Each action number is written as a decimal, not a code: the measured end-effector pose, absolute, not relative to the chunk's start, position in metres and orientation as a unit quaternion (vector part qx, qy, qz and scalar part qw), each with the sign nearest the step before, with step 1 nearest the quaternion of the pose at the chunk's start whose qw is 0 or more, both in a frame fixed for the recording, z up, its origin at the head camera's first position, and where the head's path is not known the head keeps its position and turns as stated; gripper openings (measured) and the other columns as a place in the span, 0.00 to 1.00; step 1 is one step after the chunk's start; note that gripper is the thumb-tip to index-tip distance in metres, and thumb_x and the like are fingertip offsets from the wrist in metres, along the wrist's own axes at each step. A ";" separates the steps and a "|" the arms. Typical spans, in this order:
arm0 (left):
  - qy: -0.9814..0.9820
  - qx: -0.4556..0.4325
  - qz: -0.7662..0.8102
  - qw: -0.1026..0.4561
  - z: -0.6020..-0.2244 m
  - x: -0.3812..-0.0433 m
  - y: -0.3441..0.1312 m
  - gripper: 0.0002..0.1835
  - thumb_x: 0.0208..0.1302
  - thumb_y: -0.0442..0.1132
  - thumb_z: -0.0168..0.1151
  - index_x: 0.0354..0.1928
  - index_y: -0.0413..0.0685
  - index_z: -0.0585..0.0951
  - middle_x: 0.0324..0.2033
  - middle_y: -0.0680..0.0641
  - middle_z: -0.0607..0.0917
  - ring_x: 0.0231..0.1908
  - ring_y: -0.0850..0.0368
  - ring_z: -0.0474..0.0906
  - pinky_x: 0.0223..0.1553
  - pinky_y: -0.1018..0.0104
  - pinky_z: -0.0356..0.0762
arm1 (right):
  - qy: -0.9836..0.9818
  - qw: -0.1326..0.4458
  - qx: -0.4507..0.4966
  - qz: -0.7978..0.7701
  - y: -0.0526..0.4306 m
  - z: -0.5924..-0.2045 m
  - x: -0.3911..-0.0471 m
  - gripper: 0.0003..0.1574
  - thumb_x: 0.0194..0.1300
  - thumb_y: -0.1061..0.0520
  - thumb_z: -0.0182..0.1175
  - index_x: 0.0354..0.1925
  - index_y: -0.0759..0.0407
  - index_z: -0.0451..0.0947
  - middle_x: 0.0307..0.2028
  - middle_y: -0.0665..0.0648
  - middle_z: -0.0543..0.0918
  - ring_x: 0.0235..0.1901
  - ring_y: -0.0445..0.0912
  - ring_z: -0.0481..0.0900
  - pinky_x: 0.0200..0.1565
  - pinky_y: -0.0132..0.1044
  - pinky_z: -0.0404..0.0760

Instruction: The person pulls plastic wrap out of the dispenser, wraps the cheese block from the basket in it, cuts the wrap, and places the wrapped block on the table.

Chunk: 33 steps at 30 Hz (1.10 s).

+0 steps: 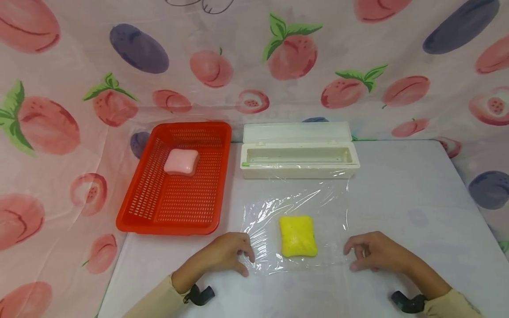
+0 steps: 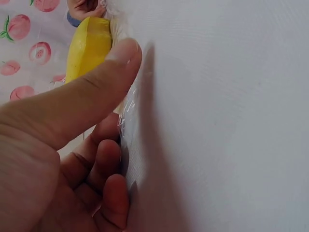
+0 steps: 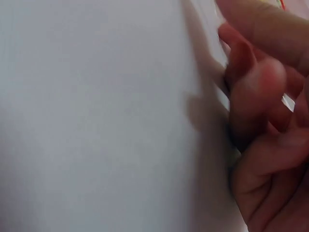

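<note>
Here, a yellow pillow-shaped square lies on clear plastic film, near the film's front edge.
The left hand, thumb and fingers loosely parted, is at the film's left edge; the right hand, likewise parted, at its right. A white rectangular plastic box stands along the back edge of the white desk, a red perforated plastic basket at the back left corner.

The film looks glossy plastic, the basket smooth plastic.
</note>
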<state>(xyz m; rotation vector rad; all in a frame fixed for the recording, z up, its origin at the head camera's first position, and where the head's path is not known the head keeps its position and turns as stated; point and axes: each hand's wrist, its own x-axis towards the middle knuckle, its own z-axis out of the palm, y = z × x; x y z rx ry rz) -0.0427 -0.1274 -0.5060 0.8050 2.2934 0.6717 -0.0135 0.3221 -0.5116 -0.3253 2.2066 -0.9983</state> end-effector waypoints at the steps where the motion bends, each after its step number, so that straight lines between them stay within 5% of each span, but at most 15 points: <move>1: 0.868 0.308 0.249 0.300 -0.506 -0.042 -0.127 0.14 0.47 0.49 0.83 0.34 0.73 0.87 0.32 0.67 0.77 0.37 0.70 0.72 0.39 0.75 0.74 | 0.852 0.337 -0.126 -0.380 0.321 -0.512 -0.013 0.19 0.54 0.46 0.77 0.44 0.43 0.84 0.23 0.45 0.81 0.16 0.40 0.74 0.22 0.34 0.76; 14: 0.876 0.325 0.244 0.260 -0.504 -0.038 -0.127 0.07 0.53 0.47 0.80 0.27 0.70 0.89 0.28 0.66 0.75 0.32 0.71 0.69 0.34 0.77 0.69 | 0.871 0.306 -0.115 -0.367 0.313 -0.513 -0.009 0.09 0.56 0.45 0.76 0.32 0.44 0.86 0.20 0.44 0.78 0.16 0.38 0.73 0.19 0.34 0.74; 23: 0.852 0.345 0.282 0.273 -0.505 -0.042 -0.131 0.05 0.60 0.43 0.76 0.30 0.63 0.86 0.32 0.64 0.80 0.37 0.68 0.73 0.44 0.74 0.75 | 0.864 0.303 -0.143 -0.376 0.317 -0.512 -0.010 0.06 0.60 0.48 0.73 0.33 0.44 0.86 0.20 0.43 0.78 0.15 0.36 0.72 0.18 0.33 0.74; 33: 0.823 0.382 0.321 0.271 -0.502 -0.042 -0.132 0.04 0.62 0.42 0.73 0.34 0.59 0.85 0.35 0.63 0.82 0.40 0.68 0.76 0.49 0.73 0.76 | 0.883 0.270 -0.170 -0.344 0.311 -0.508 -0.010 0.19 0.51 0.43 0.78 0.40 0.37 0.82 0.25 0.38 0.77 0.25 0.34 0.70 0.28 0.30 0.72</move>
